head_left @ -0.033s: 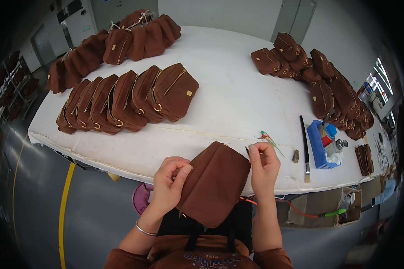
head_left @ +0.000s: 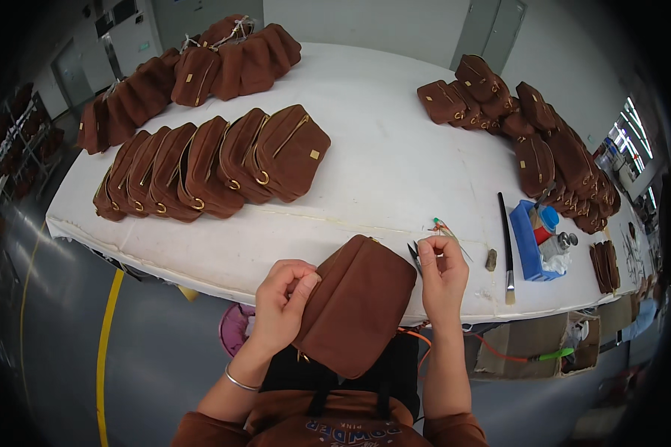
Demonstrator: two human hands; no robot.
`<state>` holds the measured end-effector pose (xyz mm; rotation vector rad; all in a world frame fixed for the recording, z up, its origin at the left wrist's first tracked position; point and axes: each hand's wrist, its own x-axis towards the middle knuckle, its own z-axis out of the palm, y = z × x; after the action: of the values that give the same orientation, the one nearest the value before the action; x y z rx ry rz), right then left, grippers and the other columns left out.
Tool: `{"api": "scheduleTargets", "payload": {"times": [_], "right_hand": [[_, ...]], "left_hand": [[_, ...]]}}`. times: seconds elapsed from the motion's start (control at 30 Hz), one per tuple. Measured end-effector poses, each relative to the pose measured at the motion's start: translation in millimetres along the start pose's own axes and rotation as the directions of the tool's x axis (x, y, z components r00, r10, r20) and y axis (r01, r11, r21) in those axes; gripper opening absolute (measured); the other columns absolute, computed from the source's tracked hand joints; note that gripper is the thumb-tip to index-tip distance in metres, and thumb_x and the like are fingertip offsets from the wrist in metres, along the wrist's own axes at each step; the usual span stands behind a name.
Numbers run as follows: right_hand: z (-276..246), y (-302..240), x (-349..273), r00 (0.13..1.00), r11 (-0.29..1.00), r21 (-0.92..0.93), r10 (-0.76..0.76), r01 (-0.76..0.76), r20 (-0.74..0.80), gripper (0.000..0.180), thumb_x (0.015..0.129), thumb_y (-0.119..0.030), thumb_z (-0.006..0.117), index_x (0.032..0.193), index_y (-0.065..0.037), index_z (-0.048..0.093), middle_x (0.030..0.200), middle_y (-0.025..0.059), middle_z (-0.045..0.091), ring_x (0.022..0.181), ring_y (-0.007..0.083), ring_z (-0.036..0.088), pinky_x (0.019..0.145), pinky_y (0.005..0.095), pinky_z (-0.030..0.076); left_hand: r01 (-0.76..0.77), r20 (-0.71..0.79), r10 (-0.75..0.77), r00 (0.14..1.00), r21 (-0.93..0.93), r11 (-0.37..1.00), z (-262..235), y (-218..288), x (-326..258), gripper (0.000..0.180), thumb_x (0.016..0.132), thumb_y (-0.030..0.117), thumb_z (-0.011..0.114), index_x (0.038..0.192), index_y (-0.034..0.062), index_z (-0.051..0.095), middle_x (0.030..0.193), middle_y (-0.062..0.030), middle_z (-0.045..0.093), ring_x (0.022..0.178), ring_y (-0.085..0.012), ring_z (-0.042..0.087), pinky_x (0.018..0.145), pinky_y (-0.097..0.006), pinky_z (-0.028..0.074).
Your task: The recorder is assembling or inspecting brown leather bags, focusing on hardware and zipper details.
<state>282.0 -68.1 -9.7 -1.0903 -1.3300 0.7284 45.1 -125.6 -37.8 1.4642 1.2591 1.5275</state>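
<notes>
A brown bag (head_left: 361,305) with a smooth panel facing up leans at the table's near edge, its lower corner over my lap. A bit of gold hardware shows at its top and lower left. My left hand (head_left: 282,302) is closed on the bag's left edge, thumb and forefinger pinched together. Beside the right edge, my right hand (head_left: 443,279) has its thumb and forefinger pinched. From that hand, the two dark points of thread snips (head_left: 415,255) stick out toward the bag, slightly apart; the rest is hidden by the fingers.
Similar brown bags (head_left: 201,164) stand in a row at left, with more bags (head_left: 235,67) behind. Another pile (head_left: 559,156) lies at right. Nearby are a black-handled brush (head_left: 506,249), a blue bin (head_left: 529,246) with containers, a small brown lump (head_left: 491,259) and a green-tipped tool (head_left: 443,229).
My right hand has shifted slightly right, away from the bag, and more of the snips' points shows. My left hand and the bag have hardly moved.
</notes>
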Motion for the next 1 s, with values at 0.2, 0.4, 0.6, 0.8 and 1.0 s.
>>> {"api": "scheduleTargets", "payload": {"times": [0.2, 0.4, 0.6, 0.8, 1.0], "right_hand": [[-23, 21, -2, 0.968, 0.666, -0.707, -0.101, 0.237, 0.230, 0.021, 0.083, -0.006, 0.069, 0.101, 0.001, 0.061, 0.095, 0.0169, 0.061, 0.085, 0.0317, 0.060, 0.069, 0.0378, 0.051], [-28, 28, 1, 0.948, 0.484, -0.833, 0.017, 0.269, 0.317, 0.022, 0.083, -0.003, 0.066, 0.104, 0.003, 0.061, 0.091, 0.0192, 0.061, 0.089, 0.0365, 0.060, 0.073, 0.0436, 0.052], [-28, 28, 18, 0.997, 0.886, -0.465, 0.038, -0.003, 0.066, 0.019, 0.094, -0.002, 0.052, 0.110, 0.007, 0.059, 0.081, 0.0114, 0.061, 0.069, 0.0211, 0.066, 0.060, 0.0337, 0.052], [2, -45, 17, 0.901, 0.974, -0.031, 0.218, -0.223, 0.376, 0.029, 0.098, -0.006, 0.051, 0.125, 0.002, 0.054, 0.084, 0.0019, 0.057, 0.068, 0.0079, 0.057, 0.057, 0.0222, 0.047], [39, -58, 3, 0.791, 0.934, -0.251, -0.053, 0.256, 0.610, 0.026, 0.083, -0.012, 0.074, 0.109, -0.006, 0.070, 0.087, 0.0091, 0.067, 0.068, 0.0170, 0.063, 0.059, 0.0290, 0.049]], "left_hand": [[0.015, -0.011, -0.017, 1.000, -0.101, 0.995, 7, 2, 6, 0.009, 0.097, 0.006, 0.056, 0.096, -0.0020, 0.062, 0.104, -0.0064, 0.057, 0.082, -0.0085, 0.057, 0.075, -0.022, 0.047], [-0.004, -0.057, -0.005, 0.998, -0.158, 0.987, 11, 0, 10, 0.010, 0.097, 0.007, 0.056, 0.095, -0.0012, 0.062, 0.106, -0.0057, 0.056, 0.083, -0.0072, 0.055, 0.076, -0.022, 0.046], [-0.114, -0.113, 0.113, 0.987, -0.003, 0.993, 11, -1, 11, 0.008, 0.096, 0.006, 0.058, 0.095, -0.0005, 0.061, 0.103, -0.0086, 0.057, 0.087, -0.0141, 0.056, 0.077, -0.026, 0.047], [-0.143, -0.136, 0.160, 0.978, 0.125, 0.982, 10, 4, 15, 0.005, 0.093, 0.005, 0.059, 0.093, 0.0008, 0.060, 0.101, -0.0121, 0.058, 0.092, -0.0238, 0.055, 0.080, -0.031, 0.047], [-0.220, -0.089, 0.255, 0.963, 0.290, 0.931, 7, 5, 14, 0.005, 0.092, 0.004, 0.058, 0.096, 0.0026, 0.056, 0.097, -0.0130, 0.059, 0.093, -0.0315, 0.053, 0.082, -0.037, 0.044]]}}
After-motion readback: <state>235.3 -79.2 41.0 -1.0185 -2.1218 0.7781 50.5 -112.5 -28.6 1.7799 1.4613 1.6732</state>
